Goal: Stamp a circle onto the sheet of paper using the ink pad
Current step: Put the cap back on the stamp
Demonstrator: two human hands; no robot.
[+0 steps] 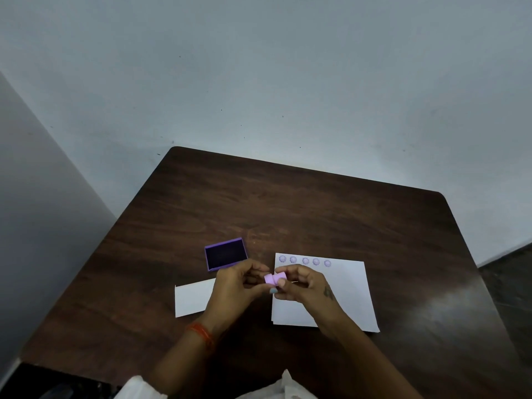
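Lilac stamp (275, 278), pinched between left hand (239, 283) and right hand (305, 286) above the paper sheet's (345, 298) left edge; open ink pad (226, 254) lay just left; broad bare tabletop (316, 203) beyond.

The far half of the tabletop (302, 197) is lying bare, offering open passage. Nearer, the open ink pad (226, 254) is occupying the left-centre, the stamped sheet (345, 289) the right, a smaller paper (193, 299) the left. Both hands (239, 286) (302, 285) are blocking the gap between them.
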